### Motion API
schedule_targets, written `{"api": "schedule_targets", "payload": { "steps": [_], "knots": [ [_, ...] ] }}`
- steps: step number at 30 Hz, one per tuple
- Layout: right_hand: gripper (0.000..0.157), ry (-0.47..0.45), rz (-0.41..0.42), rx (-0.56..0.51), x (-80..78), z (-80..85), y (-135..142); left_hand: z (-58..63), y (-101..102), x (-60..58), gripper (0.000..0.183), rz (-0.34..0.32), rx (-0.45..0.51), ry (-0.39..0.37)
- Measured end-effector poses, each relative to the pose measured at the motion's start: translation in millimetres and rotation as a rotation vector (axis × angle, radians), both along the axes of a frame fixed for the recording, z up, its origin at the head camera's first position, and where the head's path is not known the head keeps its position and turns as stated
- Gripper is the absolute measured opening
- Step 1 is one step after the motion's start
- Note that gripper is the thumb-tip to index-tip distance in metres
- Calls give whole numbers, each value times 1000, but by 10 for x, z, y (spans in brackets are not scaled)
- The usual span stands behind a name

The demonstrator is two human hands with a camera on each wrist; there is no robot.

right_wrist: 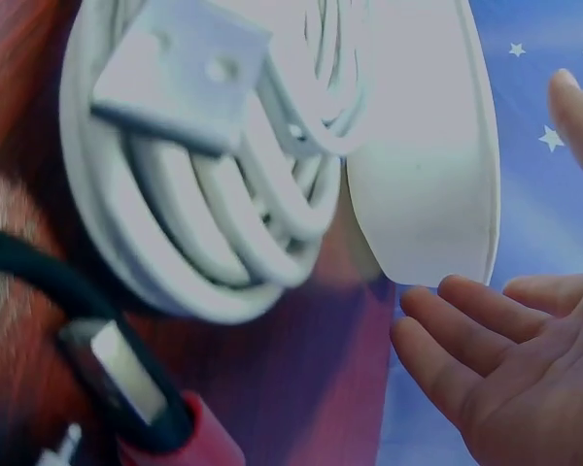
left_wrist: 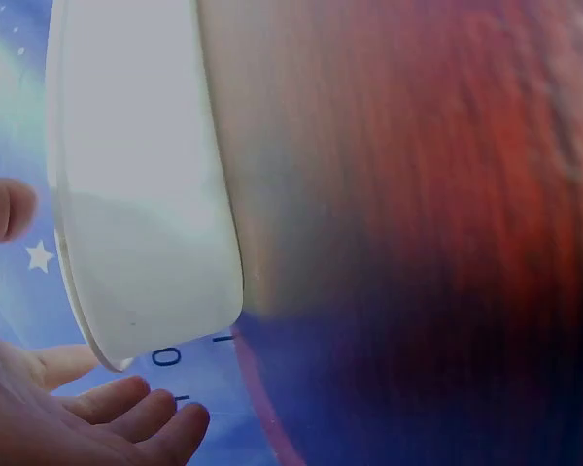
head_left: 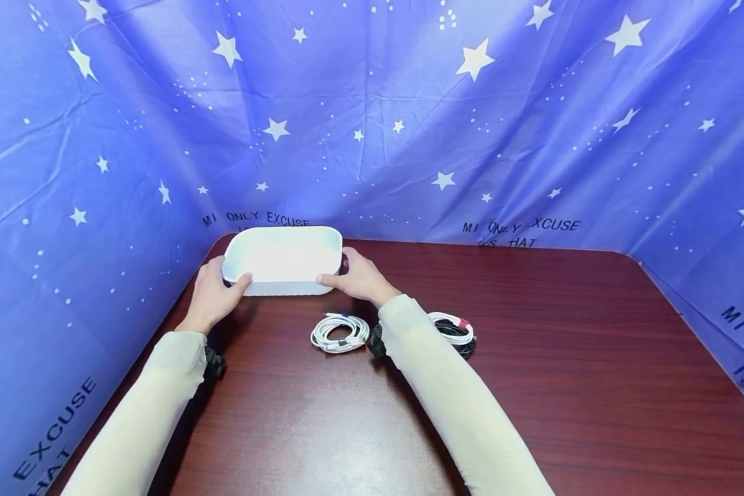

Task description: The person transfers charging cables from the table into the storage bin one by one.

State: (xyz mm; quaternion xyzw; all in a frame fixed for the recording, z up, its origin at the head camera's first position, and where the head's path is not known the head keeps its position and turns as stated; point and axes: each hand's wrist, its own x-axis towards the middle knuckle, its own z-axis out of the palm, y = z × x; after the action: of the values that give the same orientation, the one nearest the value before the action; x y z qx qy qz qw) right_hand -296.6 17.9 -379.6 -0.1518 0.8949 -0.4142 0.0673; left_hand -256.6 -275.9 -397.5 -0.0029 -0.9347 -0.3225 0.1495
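A white rectangular bin [head_left: 285, 288] with rounded corners sits near the back left of the table. My left hand [head_left: 213, 293] is at its left end, with the thumb over the front rim in the head view. At the bin's right end is my right hand [head_left: 362, 274]. Both wrist views show relaxed, spread fingers [left_wrist: 141, 413] beside the ends and thumbs apart from the rim; whether the fingertips touch the bin is hard to tell. A coiled white cable [head_left: 331, 346] lies in front of the bin, near my right wrist.
Partly behind my right sleeve [head_left: 452, 399] lie another white cable coil [head_left: 465, 337] with a red band and a black cable [head_left: 469, 350]. Blue star-printed curtains [head_left: 372, 103] enclose the dark red wooden table [head_left: 564, 331] at the back and sides.
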Motion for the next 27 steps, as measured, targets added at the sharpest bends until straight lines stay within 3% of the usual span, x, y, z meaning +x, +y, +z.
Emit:
{"api": "schedule_targets", "payload": {
  "steps": [9,18,27],
  "knots": [
    [84,-13,-21,-34,-20,-59,-87,1,4,-34,72,40,88,-100],
    [82,-30,-55,-54,-27,-96,-125,6,25,-57,66,83,152,-129],
    [80,-28,-85,-60,-34,-129,-173,26,44,-61,69,83,224,-160]
  ]
}}
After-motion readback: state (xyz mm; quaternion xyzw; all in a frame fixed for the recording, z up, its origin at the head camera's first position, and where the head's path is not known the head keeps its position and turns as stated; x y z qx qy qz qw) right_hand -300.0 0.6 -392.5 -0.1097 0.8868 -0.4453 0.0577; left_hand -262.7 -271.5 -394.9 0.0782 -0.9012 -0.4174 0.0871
